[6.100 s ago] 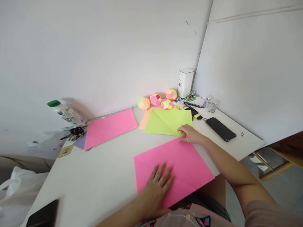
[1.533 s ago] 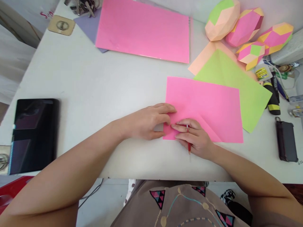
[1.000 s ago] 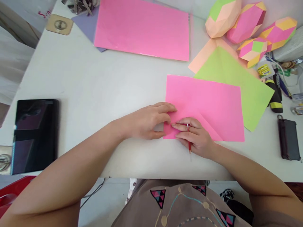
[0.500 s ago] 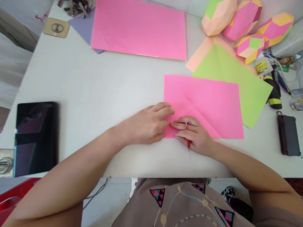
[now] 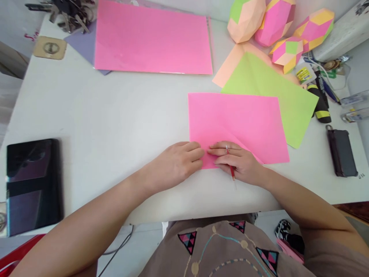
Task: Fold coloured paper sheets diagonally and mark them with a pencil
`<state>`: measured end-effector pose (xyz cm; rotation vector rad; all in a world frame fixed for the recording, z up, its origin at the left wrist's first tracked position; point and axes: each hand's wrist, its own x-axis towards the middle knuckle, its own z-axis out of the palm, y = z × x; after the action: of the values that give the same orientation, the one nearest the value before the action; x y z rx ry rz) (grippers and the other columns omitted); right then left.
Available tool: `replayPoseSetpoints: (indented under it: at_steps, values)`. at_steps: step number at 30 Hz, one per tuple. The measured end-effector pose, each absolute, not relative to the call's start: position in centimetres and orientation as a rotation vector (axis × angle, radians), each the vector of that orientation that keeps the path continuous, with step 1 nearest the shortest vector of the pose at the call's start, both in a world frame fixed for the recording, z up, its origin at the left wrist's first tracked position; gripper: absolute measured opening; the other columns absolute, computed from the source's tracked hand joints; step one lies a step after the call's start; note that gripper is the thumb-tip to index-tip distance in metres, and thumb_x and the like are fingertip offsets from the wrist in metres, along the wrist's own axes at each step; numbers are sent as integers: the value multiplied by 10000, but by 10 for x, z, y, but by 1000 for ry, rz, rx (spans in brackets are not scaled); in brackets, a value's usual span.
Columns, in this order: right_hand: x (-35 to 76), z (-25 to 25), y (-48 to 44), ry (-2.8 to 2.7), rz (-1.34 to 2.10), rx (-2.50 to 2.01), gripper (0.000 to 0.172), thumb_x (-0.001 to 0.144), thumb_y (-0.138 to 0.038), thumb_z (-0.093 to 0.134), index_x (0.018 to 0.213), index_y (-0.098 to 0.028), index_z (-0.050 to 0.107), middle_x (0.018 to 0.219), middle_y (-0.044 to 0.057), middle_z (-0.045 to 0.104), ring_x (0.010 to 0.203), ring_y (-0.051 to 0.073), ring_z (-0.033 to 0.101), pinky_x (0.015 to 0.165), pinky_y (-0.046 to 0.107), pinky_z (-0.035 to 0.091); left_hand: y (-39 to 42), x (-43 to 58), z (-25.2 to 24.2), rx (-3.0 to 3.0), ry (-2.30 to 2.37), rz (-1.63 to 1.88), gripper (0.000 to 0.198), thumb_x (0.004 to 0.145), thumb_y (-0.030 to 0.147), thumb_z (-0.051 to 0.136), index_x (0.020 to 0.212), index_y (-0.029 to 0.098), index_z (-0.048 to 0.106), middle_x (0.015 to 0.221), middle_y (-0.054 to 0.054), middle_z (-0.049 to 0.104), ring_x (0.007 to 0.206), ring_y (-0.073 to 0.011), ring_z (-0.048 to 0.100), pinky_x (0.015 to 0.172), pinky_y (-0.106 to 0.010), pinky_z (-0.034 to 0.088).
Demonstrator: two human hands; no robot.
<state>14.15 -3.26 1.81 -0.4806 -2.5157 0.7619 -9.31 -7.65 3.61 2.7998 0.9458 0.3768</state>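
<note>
A pink sheet of paper [image 5: 239,115] lies before me, its lower part lifted into a soft crease. My left hand [image 5: 183,163] is at the sheet's lower left edge, fingers curled together and pressed on the paper; the fingertips are partly hidden. Close to it, my right hand [image 5: 239,161] rests on the lower part of the sheet. A slim red tool [image 5: 232,172] with a silvery tip is tucked between its fingers; its exact kind cannot be made out.
Green paper [image 5: 291,115] and peach paper [image 5: 229,65] lie partly under the pink sheet's right side. Folded paper shapes [image 5: 275,23] stand behind. A pink pack [image 5: 152,38], keys [image 5: 70,15], a black tablet-like device [image 5: 33,184] and a phone [image 5: 342,152] are around.
My left hand has drawn its fingers together and moved lower along the sheet's left edge. The view has shifted slightly; my right hand keeps the red tool.
</note>
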Motion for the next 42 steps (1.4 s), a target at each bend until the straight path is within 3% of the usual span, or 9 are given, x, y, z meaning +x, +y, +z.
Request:
replayPoseSetpoints:
  at_steps: [5,8,11,14,16,18,21,28,42]
  values:
    - [153,22,-30,-2511,821,-527,124,907,-139,541,952,-205,635,1109,76,688,1156,197,576,945,419,538,-80,-88,31,2866,913,445,267,936,68,367,871,160,609,963,-73,634,812,-191,528,675,-330,435]
    - [155,26,-33,-2454,858,-522,95,918,-246,554,953,-200,629,999,75,699,1119,212,587,908,411,540,-82,-84,30,2884,891,445,267,922,56,378,989,160,614,1034,-83,641,816,-200,539,690,-350,448]
    - [157,35,-40,-2357,1035,-538,354,980,-441,367,984,-192,618,820,63,669,916,198,623,800,388,538,-84,-82,30,2862,903,464,276,906,35,387,997,153,619,1034,-87,640,874,-214,556,724,-354,464]
    - [158,43,-49,-2278,1380,-662,544,1000,-489,145,1136,-165,561,810,57,617,738,149,586,641,310,509,-87,-80,29,2838,912,496,279,898,21,387,990,134,624,1022,-99,631,965,-232,553,798,-354,475]
    - [156,46,-53,-2271,1469,-758,477,1007,-445,192,1138,-156,548,794,44,587,674,126,552,582,270,474,-89,-79,28,2835,927,502,276,899,29,387,996,133,624,1017,-106,620,983,-237,547,813,-355,481]
    - [154,45,-54,-2296,1405,-837,297,984,-329,336,1020,-163,579,743,22,568,613,107,518,550,241,442,-89,-80,28,2841,946,502,274,896,39,397,1017,144,620,1015,-106,609,986,-240,544,817,-362,487]
    - [151,40,-57,-2298,1241,-867,84,861,-148,495,869,-182,571,707,2,574,557,82,496,500,198,398,-90,-80,27,2851,942,494,289,882,42,417,1065,155,609,1040,-108,591,1005,-242,535,843,-378,488]
    - [150,30,-64,-2376,1014,-872,138,760,-74,501,744,-208,472,645,-29,572,522,71,489,487,188,362,-90,-80,27,2835,934,485,310,877,38,403,1072,155,614,1067,-110,575,1017,-244,523,870,-387,481]
    - [149,28,-63,-2379,1032,-927,135,743,-90,488,704,-211,443,620,-38,550,529,72,488,498,188,352,-90,-79,28,2835,938,506,318,878,37,387,1048,156,627,1027,-99,577,994,-234,523,859,-371,480]
